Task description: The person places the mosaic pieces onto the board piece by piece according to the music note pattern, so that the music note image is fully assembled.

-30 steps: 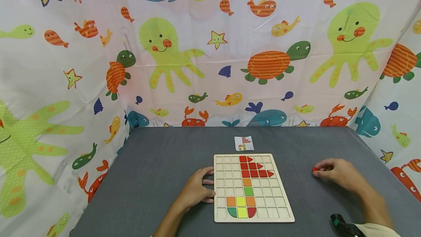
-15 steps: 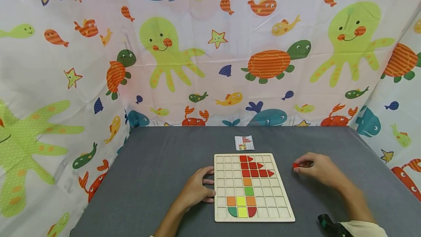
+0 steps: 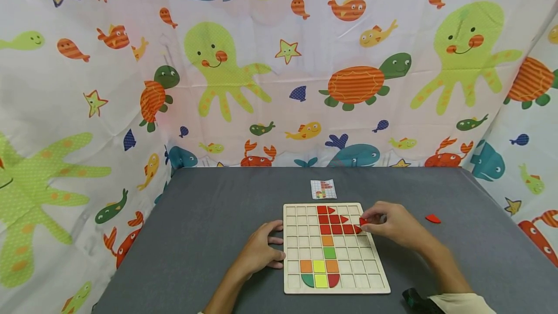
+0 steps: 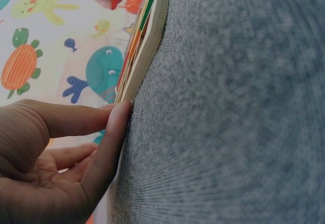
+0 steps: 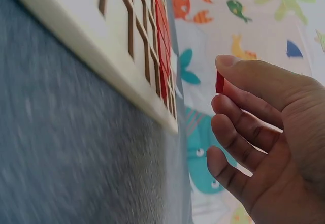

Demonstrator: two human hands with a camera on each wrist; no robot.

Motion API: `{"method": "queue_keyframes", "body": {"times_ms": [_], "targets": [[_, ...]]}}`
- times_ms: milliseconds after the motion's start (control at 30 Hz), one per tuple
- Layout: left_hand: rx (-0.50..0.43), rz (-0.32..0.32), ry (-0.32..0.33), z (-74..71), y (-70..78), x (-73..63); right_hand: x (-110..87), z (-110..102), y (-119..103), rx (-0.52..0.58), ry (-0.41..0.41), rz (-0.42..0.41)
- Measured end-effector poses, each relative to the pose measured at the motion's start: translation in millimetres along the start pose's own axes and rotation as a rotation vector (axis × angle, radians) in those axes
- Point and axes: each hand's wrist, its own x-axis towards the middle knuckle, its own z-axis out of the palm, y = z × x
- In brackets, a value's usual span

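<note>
A wooden grid board (image 3: 362, 265) lies on the dark table, with several red, orange, green and yellow tiles set in its squares. My right hand (image 3: 394, 224) pinches a small red tile (image 3: 363, 221) between thumb and fingertips, over the board's right edge. The right wrist view shows this red tile (image 5: 220, 83) edge-on, its outline hidden. On the board's left side, my left hand (image 3: 261, 250) rests with thumb and fingertips against the edge. Close up in the left wrist view, the thumb and index fingertips meet the board's side (image 4: 147, 56).
Behind the board lies a small printed card (image 3: 323, 189) with a coloured grid picture. One loose red piece (image 3: 433, 218) lies on the table (image 3: 209, 227) to the right. A sea-animal curtain (image 3: 261, 130) hangs around the back and sides.
My right hand has moved left with the red tile, from the table's right side to the board's right edge. A loose red piece now shows where the hand was. My left hand stays put.
</note>
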Motion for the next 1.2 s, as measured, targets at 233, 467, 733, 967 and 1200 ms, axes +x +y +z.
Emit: {"method": "queue_keyframes", "body": {"times_ms": [233, 467, 733, 967, 1200], "targets": [[-0.009, 0.001, -0.003, 0.2, 0.3, 0.5, 5.8, 16, -11, 0.028, -0.065, -0.054], [-0.006, 0.000, -0.001, 0.3, -0.8, 1.2, 8.7, 27, -19, 0.054, -0.103, -0.105], [0.003, 0.009, -0.002, -0.5, -1.7, 2.0, 13.2, 39, -31, 0.066, -0.168, -0.123], [-0.008, 0.006, -0.005, -2.1, -1.4, 2.8, 16.6, 50, -39, 0.093, -0.207, -0.147], [-0.010, 0.002, 0.000, -1.7, -1.7, 2.6, 22.0, 61, -55, 0.073, -0.250, -0.156]]}}
